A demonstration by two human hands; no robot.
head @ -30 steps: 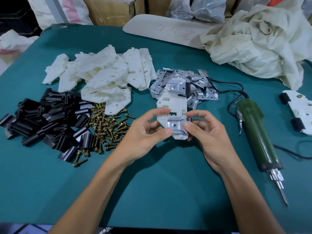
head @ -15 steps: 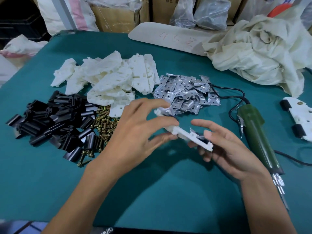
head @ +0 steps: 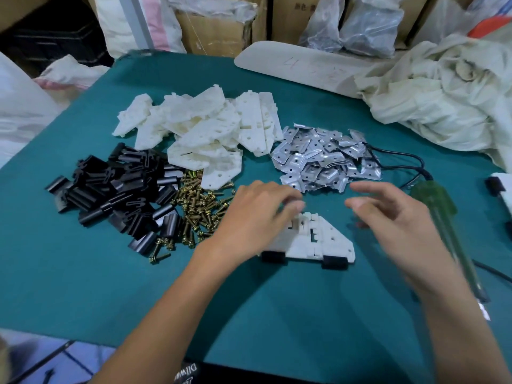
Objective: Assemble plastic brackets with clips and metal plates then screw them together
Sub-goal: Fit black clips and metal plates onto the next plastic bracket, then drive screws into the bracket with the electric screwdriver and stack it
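Loose black plastic clips (head: 116,189) are heaped at left, with brass screws (head: 198,206) beside them. The left hand (head: 257,214), fingers relaxed, lies over the white plastic bracket (head: 327,239), which is flat on the green table (head: 277,300). The right hand (head: 396,225) hovers, fingers spread and empty.

One heap each of brackets (head: 205,134), clips (head: 116,189), screws (head: 196,206) and plates (head: 324,159); one screwdriver (head: 428,196); one two-clip bracket (head: 324,239).

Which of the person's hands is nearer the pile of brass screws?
Left. The left hand lies just right of the screws; the right hand hovers farther right, near the screwdriver.
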